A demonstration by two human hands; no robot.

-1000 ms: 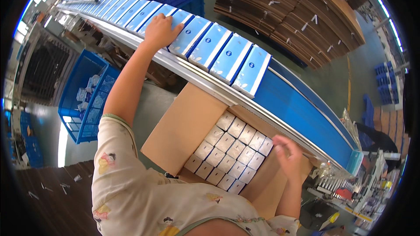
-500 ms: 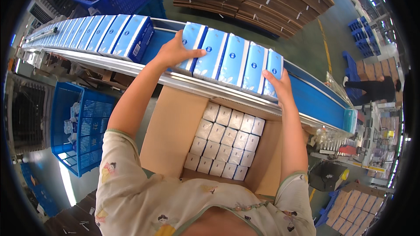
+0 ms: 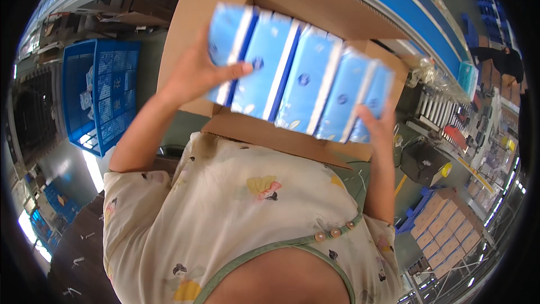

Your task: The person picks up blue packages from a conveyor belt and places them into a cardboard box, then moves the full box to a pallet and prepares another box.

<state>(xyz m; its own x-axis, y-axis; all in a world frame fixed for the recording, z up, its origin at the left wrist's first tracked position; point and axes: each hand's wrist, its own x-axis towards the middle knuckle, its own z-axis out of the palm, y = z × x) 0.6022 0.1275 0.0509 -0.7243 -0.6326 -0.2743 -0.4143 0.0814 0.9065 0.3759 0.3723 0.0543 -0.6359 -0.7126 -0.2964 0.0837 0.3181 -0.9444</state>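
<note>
A row of several blue-and-white packs (image 3: 298,76) is pressed together between my two hands and held in the air over an open cardboard box (image 3: 191,28). My left hand (image 3: 194,73) clamps the row's left end, thumb across the front of the first pack. My right hand (image 3: 379,121) presses the right end. The packs hide the inside of the box. The blue conveyor belt (image 3: 427,28) runs along the far side of the box.
A blue plastic crate (image 3: 101,95) with small items stands on the floor to the left. Stacked cardboard boxes (image 3: 444,225) lie at the lower right, near a machine with rollers (image 3: 444,107). Another person (image 3: 498,59) stands at the far right.
Both hands have lifted the row of packs off the conveyor and brought it toward me, over the box. The view has tipped downward.
</note>
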